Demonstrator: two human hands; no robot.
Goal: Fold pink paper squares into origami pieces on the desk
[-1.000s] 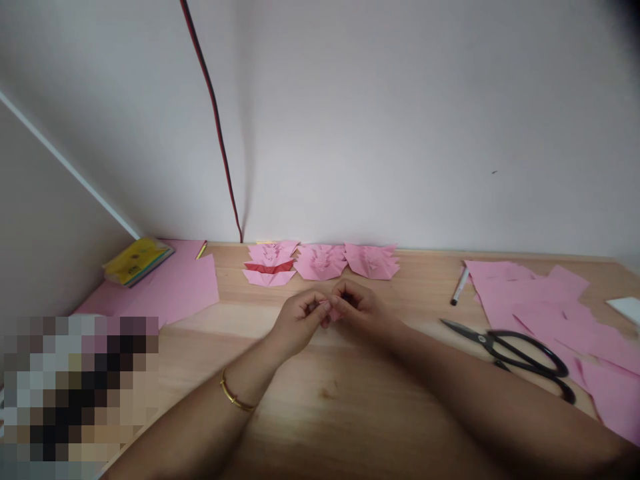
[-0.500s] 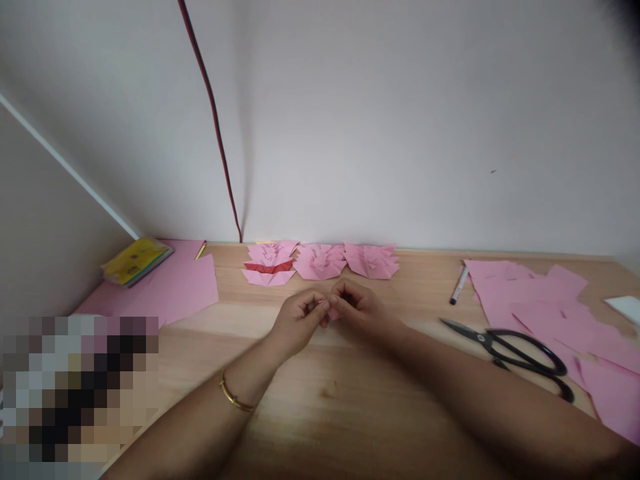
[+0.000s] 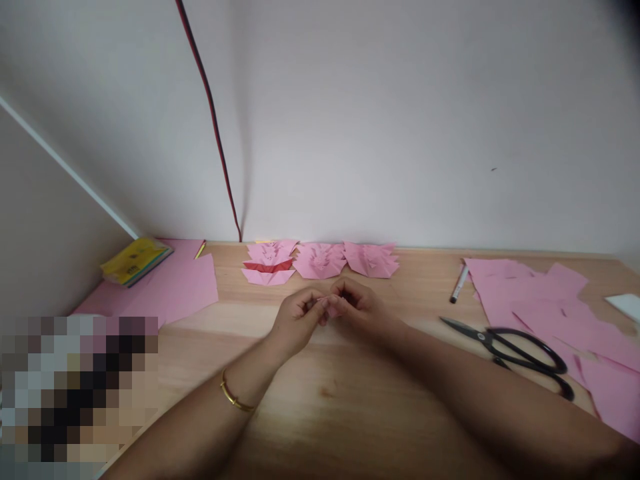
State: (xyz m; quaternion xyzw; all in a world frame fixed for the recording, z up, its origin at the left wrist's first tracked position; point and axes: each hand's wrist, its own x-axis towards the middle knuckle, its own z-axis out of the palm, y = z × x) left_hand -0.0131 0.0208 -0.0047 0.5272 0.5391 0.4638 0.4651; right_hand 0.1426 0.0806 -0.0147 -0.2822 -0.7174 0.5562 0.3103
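Note:
Both hands meet at mid-table, pinching one small piece of pink paper (image 3: pixel 332 311) between thumbs and fingers. My left hand (image 3: pixel 303 321) is closed on its left side, with a gold bangle (image 3: pixel 234 395) at the wrist. From the right, my right hand (image 3: pixel 361 308) grips the same paper, its fingers curled. Most of the paper is hidden by the fingers, so its folds cannot be made out. Behind the hands, along the wall, lie rows of folded pink paper pieces (image 3: pixel 320 261), with a red folded piece (image 3: pixel 269 267) among those at the left.
Black-handled scissors (image 3: pixel 523 353) lie near my right forearm. Beyond them are a marker (image 3: pixel 459 283) and loose pink sheets (image 3: pixel 510 293). At left, a yellow packet (image 3: pixel 134 261) rests on pink sheets (image 3: pixel 190 293). A red-black cable (image 3: pixel 213 110) hangs down the wall.
My right thumb has shifted slightly over the pink paper, and less of the paper shows between the fingers. Both hands stay in the same place; the other things have not moved.

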